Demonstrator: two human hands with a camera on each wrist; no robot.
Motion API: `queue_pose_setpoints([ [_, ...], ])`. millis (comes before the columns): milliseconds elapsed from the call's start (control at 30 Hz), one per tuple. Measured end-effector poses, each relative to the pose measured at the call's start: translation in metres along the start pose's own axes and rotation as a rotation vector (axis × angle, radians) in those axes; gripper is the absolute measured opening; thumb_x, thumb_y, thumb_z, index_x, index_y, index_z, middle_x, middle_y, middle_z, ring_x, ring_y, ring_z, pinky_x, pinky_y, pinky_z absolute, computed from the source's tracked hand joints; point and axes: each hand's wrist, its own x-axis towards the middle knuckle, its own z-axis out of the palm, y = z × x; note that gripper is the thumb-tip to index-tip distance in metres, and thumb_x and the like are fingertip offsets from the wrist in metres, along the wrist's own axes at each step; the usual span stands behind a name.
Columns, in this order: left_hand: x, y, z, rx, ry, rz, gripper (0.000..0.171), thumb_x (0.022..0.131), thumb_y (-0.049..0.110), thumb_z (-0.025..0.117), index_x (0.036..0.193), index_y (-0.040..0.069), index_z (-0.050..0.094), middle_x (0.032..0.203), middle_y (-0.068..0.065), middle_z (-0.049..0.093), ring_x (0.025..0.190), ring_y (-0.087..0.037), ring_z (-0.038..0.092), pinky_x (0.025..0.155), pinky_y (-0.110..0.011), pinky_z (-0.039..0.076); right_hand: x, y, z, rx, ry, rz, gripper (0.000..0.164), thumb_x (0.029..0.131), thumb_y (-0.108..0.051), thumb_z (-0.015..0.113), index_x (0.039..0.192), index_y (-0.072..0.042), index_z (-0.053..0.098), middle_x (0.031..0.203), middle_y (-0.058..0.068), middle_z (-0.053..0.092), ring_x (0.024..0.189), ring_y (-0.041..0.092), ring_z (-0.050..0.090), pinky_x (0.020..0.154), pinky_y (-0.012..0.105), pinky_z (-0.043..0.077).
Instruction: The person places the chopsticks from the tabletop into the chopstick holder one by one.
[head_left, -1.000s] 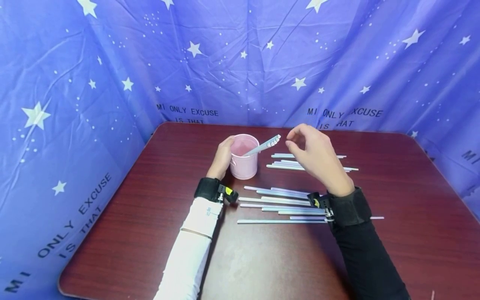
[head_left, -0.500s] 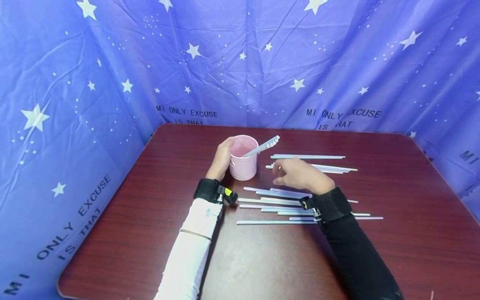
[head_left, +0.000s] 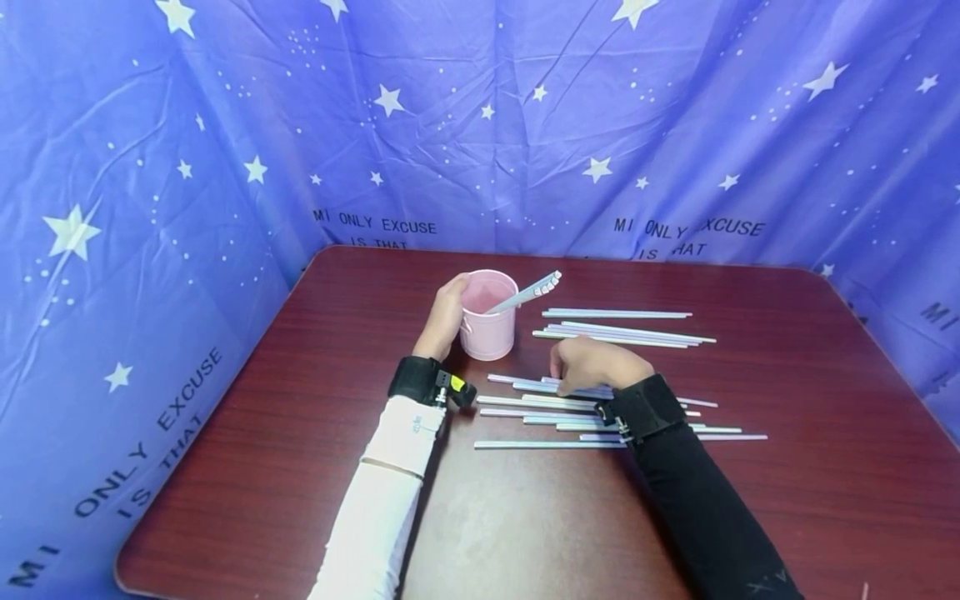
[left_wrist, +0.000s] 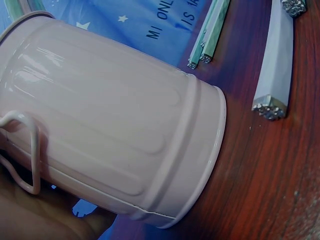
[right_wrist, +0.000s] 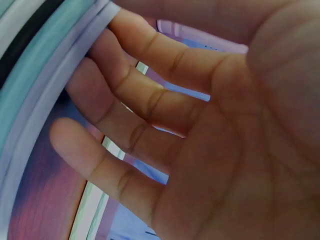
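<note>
My left hand [head_left: 442,317] grips a small pink metal bucket [head_left: 487,337] by its left side, thumb over the rim. In the left wrist view the bucket [left_wrist: 110,115] fills most of the frame, its wire handle hanging near the palm. Several pale blue sticks [head_left: 528,293] with white ends lean out of it to the right. My right hand [head_left: 596,365] reaches down over the nearer group of pastel sticks [head_left: 540,412] on the table. In the right wrist view its fingers [right_wrist: 135,30] are spread and loosely bent, fingertips right at a lilac stick [right_wrist: 55,95]; the thumb tip is hidden.
A farther group of pastel sticks [head_left: 622,333] lies right of the bucket, near the back. The dark red wooden table [head_left: 300,400] has rounded corners. A blue star-printed curtain [head_left: 450,125] hangs along its back and sides.
My right hand has come down and toward me, from the raised stick ends beside the bucket, past the farther sticks, onto the nearer ones. My left hand and the bucket stay put.
</note>
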Motion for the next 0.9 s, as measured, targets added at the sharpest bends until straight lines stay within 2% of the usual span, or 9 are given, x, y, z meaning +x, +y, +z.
queue_pose_setpoints([
  [267, -0.001, 0.0, 0.0, -0.004, 0.002, 0.013, 0.051, 0.113, 0.021, 0.034, 0.152, -0.002, 0.056, 0.16, -0.019, 0.055, 0.157, -0.03, 0.043, 0.135, -0.042, 0.03, 0.002, 0.001, 0.002, -0.009, -0.019, 0.003, 0.015, 0.087, -0.002, 0.078, 0.085, -0.01, 0.066, 0.077, -0.003, 0.057, 0.069, 0.012, 0.052, 0.064, 0.023, 0.043],
  [367, -0.001, 0.0, 0.0, -0.008, 0.004, 0.017, 0.051, 0.112, 0.021, 0.035, 0.151, -0.003, 0.058, 0.158, -0.02, 0.057, 0.155, -0.03, 0.045, 0.134, -0.041, 0.032, 0.0, 0.001, 0.0, -0.016, -0.011, -0.02, 0.015, 0.088, -0.002, 0.076, 0.084, -0.011, 0.065, 0.078, -0.003, 0.058, 0.07, 0.012, 0.052, 0.065, 0.024, 0.043],
  [567, -0.001, 0.001, 0.001, -0.002, 0.01, 0.016, 0.05, 0.112, 0.02, 0.035, 0.15, -0.004, 0.058, 0.157, -0.02, 0.057, 0.154, -0.03, 0.046, 0.134, -0.041, 0.032, -0.007, -0.001, -0.007, -0.025, 0.053, -0.099, 0.012, 0.092, -0.004, 0.076, 0.087, -0.01, 0.066, 0.082, -0.001, 0.063, 0.077, 0.014, 0.055, 0.073, 0.026, 0.047],
  [733, -0.002, 0.001, 0.001, 0.005, 0.006, 0.017, 0.05, 0.112, 0.02, 0.034, 0.15, -0.004, 0.058, 0.157, -0.021, 0.057, 0.154, -0.031, 0.046, 0.133, -0.042, 0.033, -0.014, -0.009, -0.014, -0.036, 0.109, -0.152, 0.012, 0.096, -0.007, 0.075, 0.089, -0.011, 0.067, 0.079, -0.002, 0.06, 0.075, 0.013, 0.054, 0.072, 0.027, 0.046],
  [900, -0.001, 0.0, 0.0, -0.005, 0.007, 0.012, 0.051, 0.113, 0.021, 0.034, 0.152, -0.004, 0.056, 0.159, -0.021, 0.055, 0.155, -0.031, 0.045, 0.134, -0.041, 0.032, -0.023, -0.02, -0.02, -0.023, 0.225, -0.227, 0.01, 0.097, -0.006, 0.074, 0.093, -0.009, 0.066, 0.08, -0.001, 0.064, 0.074, 0.012, 0.056, 0.069, 0.029, 0.049],
])
